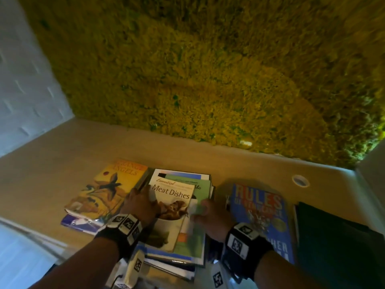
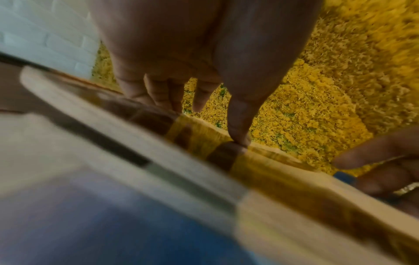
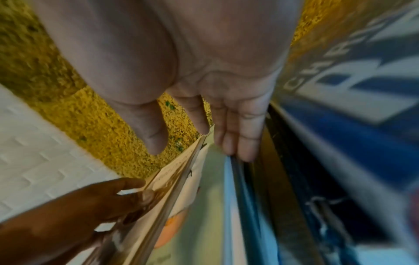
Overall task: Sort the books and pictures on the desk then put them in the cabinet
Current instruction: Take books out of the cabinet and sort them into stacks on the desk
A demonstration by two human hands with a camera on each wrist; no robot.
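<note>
- The middle stack (image 1: 183,205), thin booklets with the "Meat Dishes" cookbook (image 1: 169,211) on top, lies on the desk (image 1: 62,163) in front of me. I judge the sorting is under way.
- My left hand (image 1: 141,202) is at the stack's left edge; the left wrist view shows the fingers (image 2: 238,122) nearly straight, tips pressing on that edge.
- My right hand (image 1: 210,215) is at the right edge, with fingers (image 3: 240,136) close together along it and the thumb apart. It looks like squaring up or a lift; I cannot tell which.
- Just left lies a yellow bird-cover book (image 1: 106,188) on another one; to the right a blue "Rules" book (image 1: 262,215) and a dark book (image 1: 333,236).
- No cabinet is in view, so I judge nothing is stored yet: all piles remain.
</note>
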